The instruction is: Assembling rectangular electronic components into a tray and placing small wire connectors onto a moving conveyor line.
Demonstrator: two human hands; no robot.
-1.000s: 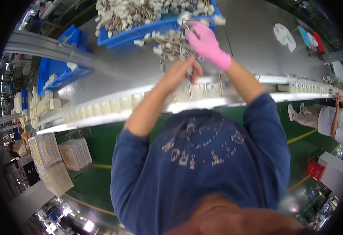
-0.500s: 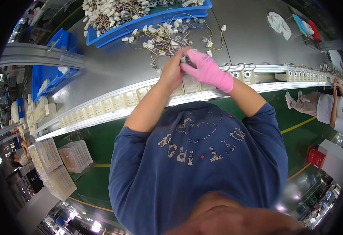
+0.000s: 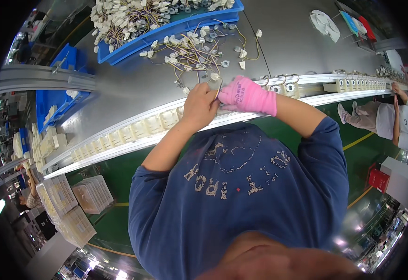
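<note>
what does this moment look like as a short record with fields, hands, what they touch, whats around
left hand: bare, closed on a thin wire at the near edge of the table
right hand: in a pink glove, grip meeting the left hand on the same wire
near the hands: loose pile of wires with white plugs
behind: blue tray heaped with more of them
table edge: row of white blocks along the rail
far right: white cloth; another person standing
</note>
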